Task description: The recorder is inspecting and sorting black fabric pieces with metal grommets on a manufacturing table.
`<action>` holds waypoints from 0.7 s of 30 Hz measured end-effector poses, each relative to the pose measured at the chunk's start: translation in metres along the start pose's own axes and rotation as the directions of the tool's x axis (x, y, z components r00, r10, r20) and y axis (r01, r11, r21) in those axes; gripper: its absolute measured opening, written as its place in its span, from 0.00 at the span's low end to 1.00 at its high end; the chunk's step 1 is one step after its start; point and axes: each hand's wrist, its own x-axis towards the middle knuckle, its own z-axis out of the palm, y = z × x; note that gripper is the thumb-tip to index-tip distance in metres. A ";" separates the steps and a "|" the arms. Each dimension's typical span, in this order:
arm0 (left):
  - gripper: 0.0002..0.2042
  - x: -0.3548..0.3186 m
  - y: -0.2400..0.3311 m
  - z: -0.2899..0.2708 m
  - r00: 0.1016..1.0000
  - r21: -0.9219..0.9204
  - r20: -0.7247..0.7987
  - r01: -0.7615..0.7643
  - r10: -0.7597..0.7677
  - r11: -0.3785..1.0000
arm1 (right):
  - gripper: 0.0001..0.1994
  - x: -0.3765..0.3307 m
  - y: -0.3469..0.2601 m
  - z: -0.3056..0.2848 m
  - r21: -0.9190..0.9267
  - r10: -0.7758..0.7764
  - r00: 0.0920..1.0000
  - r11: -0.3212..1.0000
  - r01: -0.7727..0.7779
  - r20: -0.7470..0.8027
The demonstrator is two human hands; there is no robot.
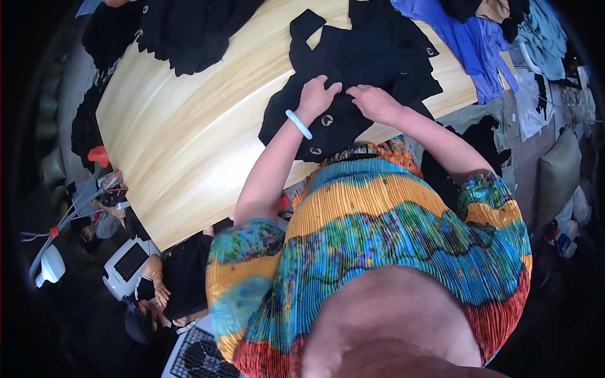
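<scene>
A black garment (372, 53) with large round buttons is spread on the wooden table in front of me. My left hand (317, 99), a pale bangle (299, 125) on its wrist, rests on the cloth with its fingers bent down into it. Close by on the right, my right hand (375, 104) pinches the same cloth, fingertips together. A narrow gap separates the two hands. One button (327, 120) shows just below my left hand, and another button (316, 151) lies nearer to me. The fingertips are partly hidden against the dark fabric.
More black garments (189, 31) lie on the table (183, 138) at the far left. Blue-purple clothing (457, 47) hangs over the right edge, beside teal cloth (542, 38). A person (157, 296) sits at lower left near a white machine (130, 264). A stuffed sack (559, 173) stands right.
</scene>
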 end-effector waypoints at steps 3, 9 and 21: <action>0.16 -0.006 -0.006 -0.002 0.997 -0.107 -0.077 -0.038 0.030 0.993 | 0.06 0.008 0.000 -0.003 -0.113 -0.007 0.989 0.993 0.024 0.147; 0.11 -0.012 -0.005 0.003 0.993 -0.178 -0.049 -0.115 0.108 0.977 | 0.08 0.009 -0.007 -0.007 0.058 -0.122 0.991 0.990 0.125 -0.053; 0.11 -0.019 -0.003 0.015 0.976 -0.608 0.002 0.175 -0.219 0.774 | 0.07 0.019 -0.042 -0.021 0.081 -0.146 0.988 0.985 0.151 -0.056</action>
